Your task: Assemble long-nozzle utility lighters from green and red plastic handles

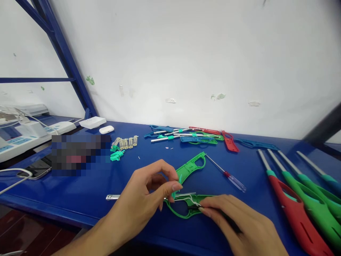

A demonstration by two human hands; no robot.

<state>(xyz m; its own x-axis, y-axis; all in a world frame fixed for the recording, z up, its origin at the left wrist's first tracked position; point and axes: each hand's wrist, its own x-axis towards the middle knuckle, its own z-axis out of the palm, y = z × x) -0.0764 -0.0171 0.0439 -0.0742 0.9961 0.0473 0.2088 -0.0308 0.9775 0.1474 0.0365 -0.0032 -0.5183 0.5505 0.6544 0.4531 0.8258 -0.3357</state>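
My left hand (153,188) pinches a small teal plastic piece (174,195) between thumb and forefinger, over the front end of an opened green lighter shell (182,214). Thin white wires (190,197) run inside that shell. A metal lighter tube (112,197) sticks out to the left from beneath my left hand. My right hand (234,218) is closed around the shell's rear part, its fingertips beside the wires; whether they also grip a wire is hidden. Behind the hands lies another green shell half (189,167), close to a screwdriver (230,177) with a clear handle.
Assembled long lighters (293,209) lie at the right. Loose shells and tubes (186,135) are heaped by the wall. Small clear gas tanks (128,143) and teal parts (116,155) lie left of centre. A phone (39,167) and power strips (29,137) are farther left.
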